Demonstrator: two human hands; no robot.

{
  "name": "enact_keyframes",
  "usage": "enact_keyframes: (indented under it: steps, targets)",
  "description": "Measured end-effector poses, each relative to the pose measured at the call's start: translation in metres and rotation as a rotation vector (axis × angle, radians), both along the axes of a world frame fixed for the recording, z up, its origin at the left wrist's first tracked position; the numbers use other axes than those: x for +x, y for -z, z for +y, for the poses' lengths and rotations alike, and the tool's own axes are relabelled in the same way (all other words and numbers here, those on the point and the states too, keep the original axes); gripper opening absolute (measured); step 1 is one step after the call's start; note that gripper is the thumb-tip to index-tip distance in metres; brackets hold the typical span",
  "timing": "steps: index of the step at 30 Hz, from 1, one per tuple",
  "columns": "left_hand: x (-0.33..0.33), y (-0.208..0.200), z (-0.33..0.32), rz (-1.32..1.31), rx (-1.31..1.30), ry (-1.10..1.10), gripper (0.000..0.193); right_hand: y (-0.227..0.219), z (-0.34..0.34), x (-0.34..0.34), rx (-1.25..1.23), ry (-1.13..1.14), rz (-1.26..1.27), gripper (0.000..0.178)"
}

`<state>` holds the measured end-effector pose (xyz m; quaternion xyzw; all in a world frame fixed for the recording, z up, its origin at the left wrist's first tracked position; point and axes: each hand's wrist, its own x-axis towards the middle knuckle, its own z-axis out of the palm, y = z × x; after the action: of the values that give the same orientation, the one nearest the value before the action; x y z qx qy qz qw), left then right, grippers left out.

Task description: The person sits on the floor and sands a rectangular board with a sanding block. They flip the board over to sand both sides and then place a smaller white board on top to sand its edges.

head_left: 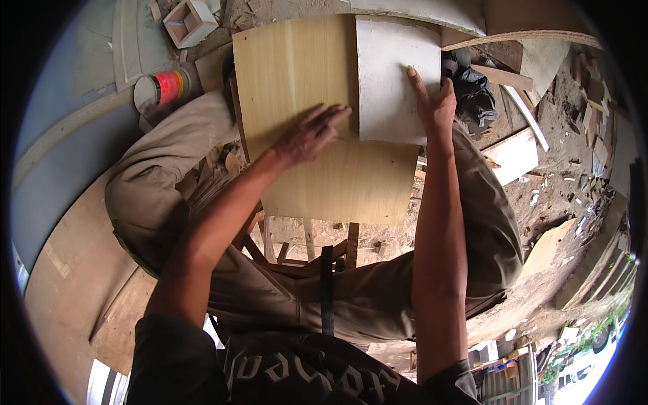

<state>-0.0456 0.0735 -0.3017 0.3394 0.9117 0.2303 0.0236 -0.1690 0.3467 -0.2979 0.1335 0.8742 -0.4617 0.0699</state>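
A pale wood-grain panel [297,74] lies flat in front of me between my knees. On its right part rests a smaller white board [385,74], long side running away from me. My right hand [435,104] grips the board's right edge, thumb on the top face and the other fingers hidden beyond the edge. Over the middle of the panel is my left hand [312,135], slightly blurred, fingers stretched toward the white board's left edge and apart from it. Whether the left palm touches the panel I cannot tell.
A tin with a red and yellow label [169,88] lies by my left knee, near a small open wooden box [190,23]. Black plastic [476,98] and wood offcuts [516,155] litter the dirt on the right. A curved plywood piece [526,34] stands at the far right.
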Motion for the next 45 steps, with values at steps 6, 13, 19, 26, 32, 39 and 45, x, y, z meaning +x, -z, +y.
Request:
enact_keyframes:
  steps: [6,13,19,26,32,39,45]
  targets:
    - [-0.095,-0.005,-0.022,-0.039,0.127,-0.291,0.015,0.0,0.004,0.0,-0.008,0.03,-0.026,0.075]
    - [-0.167,0.026,-0.033,0.172,0.208,-0.641,0.02,0.005,-0.003,0.001,0.026,0.019,-0.058,0.073]
    - [-0.125,0.007,0.018,0.171,0.347,-0.561,0.014,-0.005,0.003,-0.001,-0.01,0.036,-0.029,0.074]
    - [-0.12,0.028,0.007,0.3,0.271,-0.673,0.01,-0.012,-0.01,0.002,-0.027,-0.025,0.136,0.075]
    - [-0.124,0.028,-0.037,0.31,0.289,-0.941,0.008,-0.008,-0.013,0.003,0.03,-0.058,0.213,0.071]
    - [-0.129,0.028,-0.03,0.323,0.229,-0.99,0.009,-0.008,-0.017,0.0,0.076,-0.062,0.197,0.074]
    - [-0.129,0.028,-0.03,0.24,0.207,-1.038,0.007,-0.005,-0.023,-0.002,0.106,-0.075,0.177,0.076]
